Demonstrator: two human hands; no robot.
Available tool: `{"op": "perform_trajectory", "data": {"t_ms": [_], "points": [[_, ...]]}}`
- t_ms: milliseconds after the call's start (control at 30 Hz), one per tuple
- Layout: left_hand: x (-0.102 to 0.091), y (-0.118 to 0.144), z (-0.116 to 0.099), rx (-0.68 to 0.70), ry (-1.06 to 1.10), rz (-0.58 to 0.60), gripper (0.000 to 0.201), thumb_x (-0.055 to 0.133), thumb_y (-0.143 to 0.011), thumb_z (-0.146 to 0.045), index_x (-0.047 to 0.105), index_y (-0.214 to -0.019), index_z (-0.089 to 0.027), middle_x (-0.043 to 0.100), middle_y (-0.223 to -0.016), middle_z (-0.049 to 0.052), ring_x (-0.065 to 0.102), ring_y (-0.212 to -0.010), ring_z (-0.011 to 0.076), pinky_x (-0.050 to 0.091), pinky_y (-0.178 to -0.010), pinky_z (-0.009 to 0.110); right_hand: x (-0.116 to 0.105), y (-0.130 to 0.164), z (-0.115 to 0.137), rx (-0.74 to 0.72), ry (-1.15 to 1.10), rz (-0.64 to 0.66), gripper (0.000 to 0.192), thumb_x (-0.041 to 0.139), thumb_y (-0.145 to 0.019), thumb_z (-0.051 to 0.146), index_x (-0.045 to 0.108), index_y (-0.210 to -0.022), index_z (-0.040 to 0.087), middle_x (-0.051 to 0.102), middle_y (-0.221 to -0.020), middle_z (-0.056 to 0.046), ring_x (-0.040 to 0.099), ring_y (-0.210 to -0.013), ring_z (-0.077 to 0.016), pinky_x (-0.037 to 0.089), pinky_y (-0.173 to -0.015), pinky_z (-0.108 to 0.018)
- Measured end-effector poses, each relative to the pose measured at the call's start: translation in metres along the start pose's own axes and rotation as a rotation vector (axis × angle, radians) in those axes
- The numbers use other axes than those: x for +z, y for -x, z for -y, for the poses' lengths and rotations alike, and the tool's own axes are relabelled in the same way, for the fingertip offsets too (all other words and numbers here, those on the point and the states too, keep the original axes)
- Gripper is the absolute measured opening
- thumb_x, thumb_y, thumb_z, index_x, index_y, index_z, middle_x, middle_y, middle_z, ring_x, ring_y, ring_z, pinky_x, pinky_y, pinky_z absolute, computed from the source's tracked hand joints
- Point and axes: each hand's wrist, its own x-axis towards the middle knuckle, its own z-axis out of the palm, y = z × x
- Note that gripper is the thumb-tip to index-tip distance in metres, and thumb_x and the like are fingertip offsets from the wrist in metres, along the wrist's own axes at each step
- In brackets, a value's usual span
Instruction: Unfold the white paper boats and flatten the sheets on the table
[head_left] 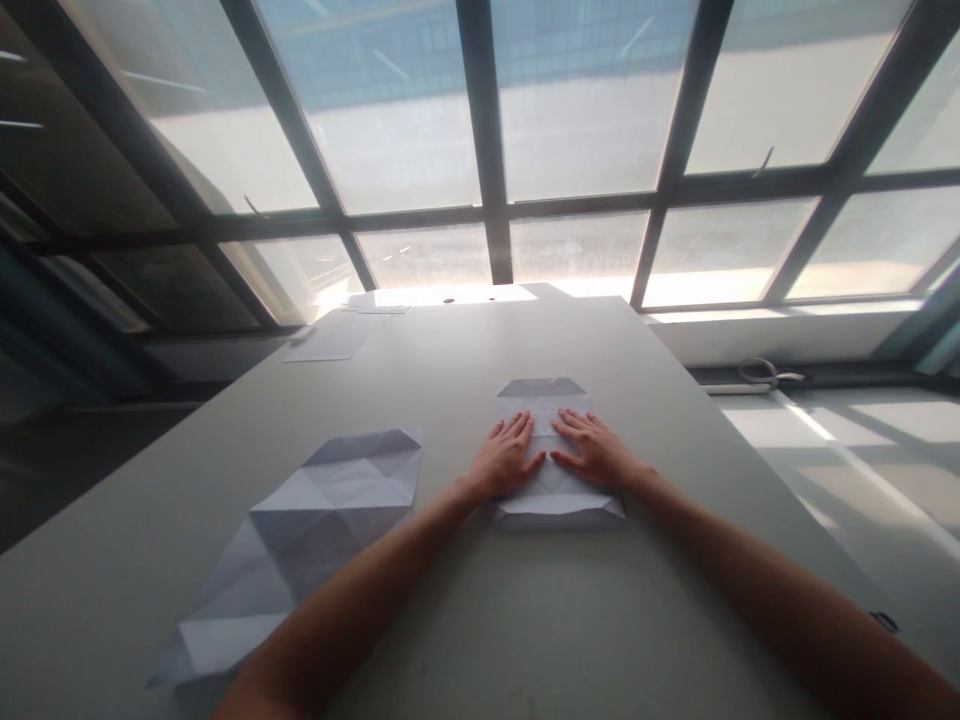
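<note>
A folded white paper (541,398) lies on the grey table (465,600), its near and far edges turned in. My left hand (504,455) rests flat on its left half, fingers spread. My right hand (594,447) presses flat on its right half, fingertips almost meeting the left hand's at the paper's middle. Neither hand grips anything. To the left lies a second white sheet (300,535), unfolded and covered with creases, untouched.
More loose paper sheets (330,340) lie at the table's far left end near the window. A large window with dark frames (487,140) fills the background. A window ledge (772,325) runs along the right, with a cable loop (761,372) below it.
</note>
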Motion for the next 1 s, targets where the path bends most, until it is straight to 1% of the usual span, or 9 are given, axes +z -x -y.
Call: {"op": "perform_trajectory", "data": {"t_ms": [100, 300, 367, 500, 600, 667, 733, 833, 1000], "points": [[-0.004, 0.000, -0.001, 0.008, 0.000, -0.016, 0.070, 0.036, -0.092, -0.056, 0.029, -0.147, -0.012, 0.029, -0.153, 0.013, 0.023, -0.142, 0.0229, 0.019, -0.115, 0.038, -0.002, 0.001, 0.000, -0.001, -0.004, -0.016, 0.066, 0.048, -0.088, 0.058, 0.043, -0.141, 0.020, 0.037, -0.149, -0.012, 0.031, -0.138, -0.0260, 0.021, -0.113, -0.045], [-0.013, -0.001, -0.005, -0.022, 0.015, -0.047, 0.065, 0.045, -0.089, -0.057, 0.037, -0.143, -0.021, 0.041, -0.147, 0.009, 0.034, -0.136, 0.0264, 0.028, -0.110, 0.040, -0.003, 0.001, 0.000, 0.026, -0.022, -0.068, 0.063, 0.054, -0.084, 0.058, 0.051, -0.135, 0.021, 0.046, -0.143, -0.011, 0.040, -0.133, -0.0268, 0.026, -0.112, -0.044], [-0.015, -0.001, -0.005, -0.027, 0.022, -0.055, 0.063, 0.047, -0.088, -0.057, 0.041, -0.141, -0.024, 0.044, -0.144, 0.006, 0.037, -0.133, 0.0269, 0.031, -0.107, 0.041, -0.002, 0.001, 0.000, 0.039, -0.024, -0.097, 0.057, 0.056, -0.085, 0.055, 0.056, -0.131, 0.022, 0.050, -0.140, -0.009, 0.044, -0.130, -0.0266, 0.027, -0.111, -0.044], [-0.017, -0.003, -0.002, -0.016, 0.043, -0.086, 0.055, 0.056, -0.084, -0.057, 0.053, -0.130, -0.028, 0.054, -0.136, 0.003, 0.045, -0.125, 0.0274, 0.037, -0.103, 0.041, 0.000, 0.000, -0.001, 0.063, -0.040, -0.151, 0.038, 0.058, -0.087, 0.043, 0.064, -0.119, 0.025, 0.058, -0.132, -0.006, 0.049, -0.125, -0.0247, 0.030, -0.110, -0.042], [-0.018, -0.004, 0.000, -0.013, 0.080, -0.116, 0.046, 0.064, -0.081, -0.052, 0.061, -0.120, -0.027, 0.061, -0.127, 0.002, 0.052, -0.117, 0.0261, 0.040, -0.100, 0.039, 0.001, -0.001, -0.002, 0.069, -0.069, -0.158, 0.028, 0.058, -0.088, 0.038, 0.068, -0.111, 0.026, 0.060, -0.129, -0.004, 0.051, -0.124, -0.0232, 0.030, -0.109, -0.042], [-0.019, -0.004, 0.001, -0.032, 0.106, -0.131, 0.038, 0.065, -0.082, -0.047, 0.065, -0.114, -0.027, 0.065, -0.121, 0.002, 0.054, -0.113, 0.0249, 0.041, -0.100, 0.037, 0.001, -0.001, -0.002, 0.072, -0.087, -0.160, 0.023, 0.057, -0.088, 0.035, 0.070, -0.106, 0.027, 0.062, -0.127, -0.004, 0.052, -0.122, -0.0227, 0.030, -0.109, -0.042], [-0.018, -0.003, 0.002, -0.063, 0.133, -0.144, 0.028, 0.065, -0.083, -0.042, 0.069, -0.107, -0.027, 0.066, -0.118, 0.001, 0.056, -0.110, 0.0235, 0.042, -0.099, 0.036, 0.000, -0.002, -0.002, 0.070, -0.106, -0.170, 0.020, 0.056, -0.089, 0.031, 0.072, -0.101, 0.028, 0.064, -0.124, -0.003, 0.054, -0.120, -0.0223, 0.031, -0.108, -0.042], [-0.018, -0.002, 0.003, -0.104, 0.179, -0.164, 0.016, 0.062, -0.087, -0.034, 0.072, -0.098, -0.028, 0.068, -0.114, -0.002, 0.059, -0.106, 0.0215, 0.045, -0.097, 0.034, 0.000, -0.002, 0.000, 0.059, -0.141, -0.203, 0.020, 0.055, -0.089, 0.026, 0.073, -0.095, 0.026, 0.067, -0.118, -0.003, 0.057, -0.116, -0.0214, 0.037, -0.104, -0.037], [-0.015, -0.002, 0.005, -0.121, 0.233, -0.210, 0.017, 0.058, -0.088, -0.026, 0.074, -0.092, -0.030, 0.070, -0.109, -0.005, 0.061, -0.104, 0.0192, 0.047, -0.094, 0.031, 0.002, -0.001, 0.001, 0.040, -0.203, -0.243, 0.024, 0.050, -0.089, 0.020, 0.073, -0.092, 0.024, 0.069, -0.116, -0.003, 0.058, -0.115, -0.0205, 0.041, -0.100, -0.033]]}}
